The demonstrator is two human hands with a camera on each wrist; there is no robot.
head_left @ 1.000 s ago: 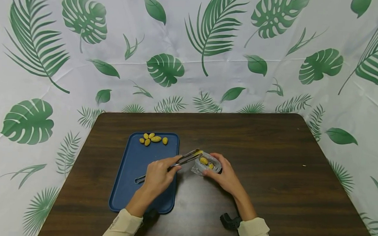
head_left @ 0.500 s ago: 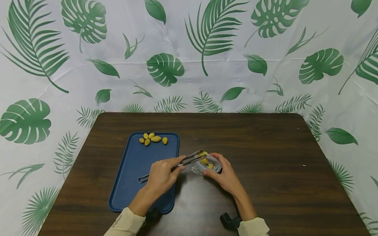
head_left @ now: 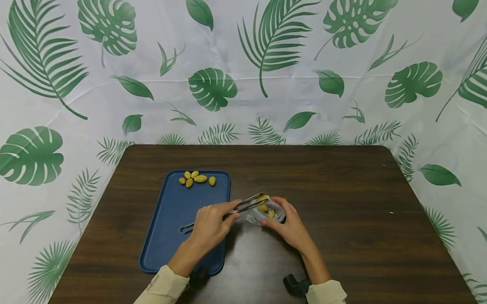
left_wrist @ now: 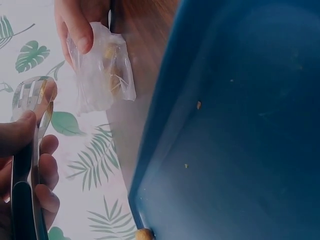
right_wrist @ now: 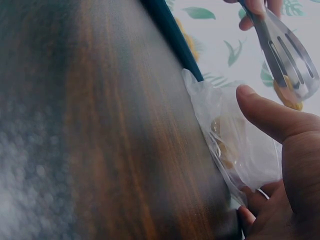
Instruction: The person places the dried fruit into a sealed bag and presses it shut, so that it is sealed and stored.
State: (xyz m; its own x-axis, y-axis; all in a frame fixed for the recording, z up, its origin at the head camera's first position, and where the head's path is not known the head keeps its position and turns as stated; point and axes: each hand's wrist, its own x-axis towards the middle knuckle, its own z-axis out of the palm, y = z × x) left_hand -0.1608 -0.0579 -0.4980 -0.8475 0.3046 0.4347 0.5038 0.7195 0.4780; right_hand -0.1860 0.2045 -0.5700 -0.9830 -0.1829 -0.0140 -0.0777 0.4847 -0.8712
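My left hand (head_left: 210,226) grips metal tongs (head_left: 243,208) with slotted ends, fingers and thumb wrapped around the arms. Pinched between the tong ends is a yellow oval piece (right_wrist: 295,104), held right over the mouth of a clear plastic bag (right_wrist: 255,155). My right hand (head_left: 290,225) holds that bag with its mouth spread, thumb on one side and fingers on the other. Several yellow pieces (head_left: 271,213) lie inside it. Beneath my left hand is a blue tray (head_left: 191,204); several yellow oval pieces (head_left: 200,179) sit along its far edge.
The tray rests on a dark wood-grain table (head_left: 329,175). A black wrist strap (head_left: 296,285) shows by the right sleeve. Small crumbs (left_wrist: 199,105) dot the tray. Behind the table hangs a white cloth (head_left: 245,115) printed with green leaves.
My left hand has moved the tongs and the yellow piece slightly right, farther over the bag's mouth. My right hand and the bag stay in place.
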